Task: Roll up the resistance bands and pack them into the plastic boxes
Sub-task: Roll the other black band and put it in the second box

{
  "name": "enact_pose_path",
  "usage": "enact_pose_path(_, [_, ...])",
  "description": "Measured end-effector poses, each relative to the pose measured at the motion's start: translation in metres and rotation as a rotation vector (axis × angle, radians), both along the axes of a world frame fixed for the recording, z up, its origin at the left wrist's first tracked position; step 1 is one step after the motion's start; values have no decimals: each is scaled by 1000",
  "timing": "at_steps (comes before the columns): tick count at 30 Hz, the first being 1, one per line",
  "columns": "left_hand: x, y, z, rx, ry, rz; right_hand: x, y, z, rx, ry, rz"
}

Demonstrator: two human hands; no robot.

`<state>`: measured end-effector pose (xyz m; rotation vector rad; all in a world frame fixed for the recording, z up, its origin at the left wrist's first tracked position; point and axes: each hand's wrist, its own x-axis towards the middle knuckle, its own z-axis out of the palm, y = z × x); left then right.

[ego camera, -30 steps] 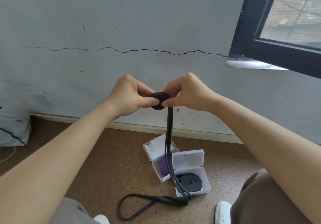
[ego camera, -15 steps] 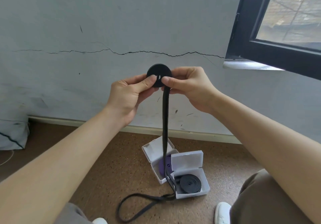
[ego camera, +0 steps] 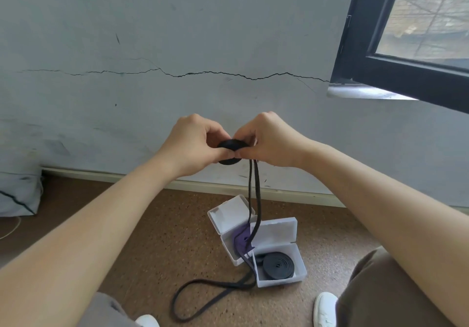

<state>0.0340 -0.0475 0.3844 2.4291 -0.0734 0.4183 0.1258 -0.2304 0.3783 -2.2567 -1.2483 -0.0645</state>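
My left hand (ego camera: 196,144) and my right hand (ego camera: 269,140) together pinch a partly rolled black resistance band (ego camera: 231,146) in mid-air before the wall. Its loose tail hangs down between the hands and ends in a loop (ego camera: 203,298) on the floor. Below stand two open white plastic boxes. The left box (ego camera: 228,215) holds a purple band (ego camera: 241,238). The right box (ego camera: 300,258) holds a coiled black band (ego camera: 278,264).
The brown speckled floor (ego camera: 157,245) meets a cracked grey wall (ego camera: 177,47) at a pale skirting board. A dark window frame (ego camera: 360,68) juts out at upper right. A grey cushion (ego camera: 20,192) lies at far left. My knees and white shoes (ego camera: 324,309) are at the bottom.
Both hands dropped from a raised position back down with the roll, turning it. The hanging tail has parted into two visible strands.
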Motion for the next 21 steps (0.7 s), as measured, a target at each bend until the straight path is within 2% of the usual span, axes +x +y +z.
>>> enact_pose_path(3, [-1,3,2,-162,57,-22,-1,0,2,30,82,6])
enact_pose_path(6, [-2,5,4,-308,81,-46,-1,-4,4,120,287,2])
enact_pose_path(14, [-4,-1,11,-734,-36,-60,-4,-11,7,414,650,36])
enact_pose_path(18, [-3,-9,10,-943,-61,-53,-5,-9,11,565,688,22])
enact_pose_path(21, [-2,-13,9,-1040,-65,-67,-4,-11,15,573,677,18])
